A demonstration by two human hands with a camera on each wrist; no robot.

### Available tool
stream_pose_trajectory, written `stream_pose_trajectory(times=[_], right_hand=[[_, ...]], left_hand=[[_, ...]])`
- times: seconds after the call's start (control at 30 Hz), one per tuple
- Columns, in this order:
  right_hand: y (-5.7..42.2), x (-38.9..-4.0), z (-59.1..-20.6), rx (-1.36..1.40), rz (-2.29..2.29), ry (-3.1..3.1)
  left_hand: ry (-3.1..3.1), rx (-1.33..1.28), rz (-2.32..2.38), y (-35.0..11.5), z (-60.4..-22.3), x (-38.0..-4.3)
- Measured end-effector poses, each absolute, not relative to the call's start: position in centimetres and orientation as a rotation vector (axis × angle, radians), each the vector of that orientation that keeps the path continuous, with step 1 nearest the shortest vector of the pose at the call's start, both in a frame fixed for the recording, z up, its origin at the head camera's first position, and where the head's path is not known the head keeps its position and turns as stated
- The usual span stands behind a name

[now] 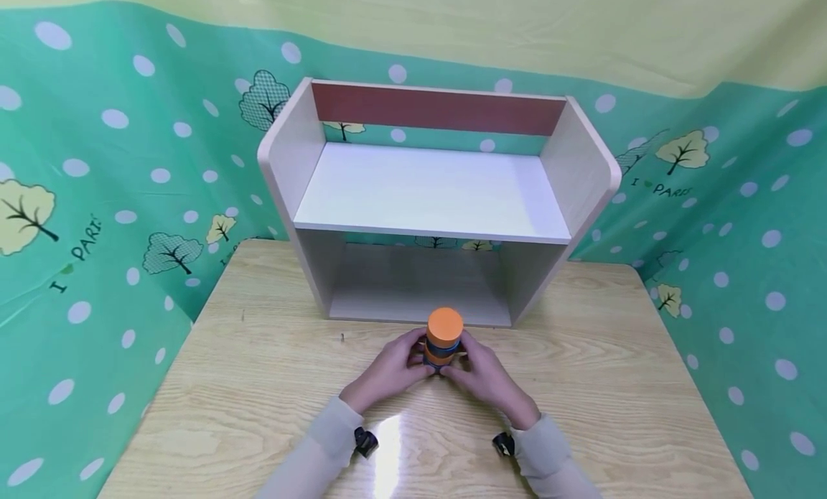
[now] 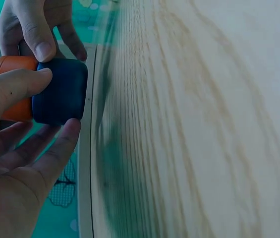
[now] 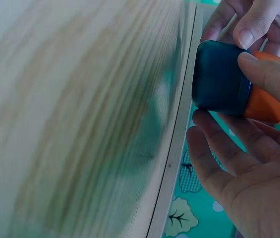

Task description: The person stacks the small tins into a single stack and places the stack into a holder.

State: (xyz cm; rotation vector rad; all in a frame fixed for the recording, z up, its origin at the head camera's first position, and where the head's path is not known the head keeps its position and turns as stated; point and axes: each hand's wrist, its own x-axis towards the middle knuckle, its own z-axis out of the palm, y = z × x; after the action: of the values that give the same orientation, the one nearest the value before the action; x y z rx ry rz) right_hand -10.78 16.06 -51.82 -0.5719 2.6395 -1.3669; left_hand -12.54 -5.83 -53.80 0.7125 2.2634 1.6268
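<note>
A short upright stack of round orange and dark blue containers (image 1: 445, 327) stands in front of the shelf, its flat orange top facing up. My left hand (image 1: 395, 364) grips it from the left, and my right hand (image 1: 486, 373) holds its right side. Both wrist views show the dark blue lowest piece (image 2: 60, 91) with a rounded base, close to the table surface. Above that piece comes an orange band (image 3: 267, 89), then more dark blue. Both thumbs press on the near side, while other fingers curl around and under the sides.
A two-tier shelf unit (image 1: 433, 190) with pale boards and a reddish back strip stands right behind the hands. Under it lies a light wooden table (image 1: 258, 384). A green patterned curtain (image 1: 97, 269) hangs at the back and sides.
</note>
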Motion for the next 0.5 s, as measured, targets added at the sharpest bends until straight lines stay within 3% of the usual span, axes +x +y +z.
stream_pose_trajectory(times=[0.5], right_hand=[[14.3, -11.0, -52.1, -0.650, -1.353, 2.599]], left_hand=[[2.293, 0.623, 1.625, -7.8, -53.9, -11.7]])
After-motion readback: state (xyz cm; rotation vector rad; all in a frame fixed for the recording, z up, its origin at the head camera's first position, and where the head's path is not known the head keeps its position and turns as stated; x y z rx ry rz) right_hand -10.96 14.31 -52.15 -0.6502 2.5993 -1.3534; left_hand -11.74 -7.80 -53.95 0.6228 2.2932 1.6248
